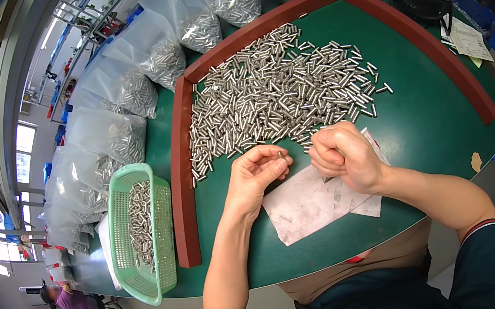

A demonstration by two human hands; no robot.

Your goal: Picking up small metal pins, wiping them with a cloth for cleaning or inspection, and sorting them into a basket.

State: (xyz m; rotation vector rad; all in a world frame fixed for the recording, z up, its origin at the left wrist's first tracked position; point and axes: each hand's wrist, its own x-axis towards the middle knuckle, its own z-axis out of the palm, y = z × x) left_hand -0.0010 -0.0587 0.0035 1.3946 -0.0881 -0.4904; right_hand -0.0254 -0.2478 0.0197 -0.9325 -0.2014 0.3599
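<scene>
Evidently, a small metal pin point(280, 155) is pinched in the left hand point(255, 172), just left of and apart from the fisted right hand point(350, 157), whose contents cannot be told; beyond both, loose pins point(276, 91) are spread at mixed angles on the surface point(436, 157).

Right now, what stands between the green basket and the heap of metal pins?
The left stretch of the red-brown rail stands between the green basket and the metal pins, as the head view shows.
</scene>
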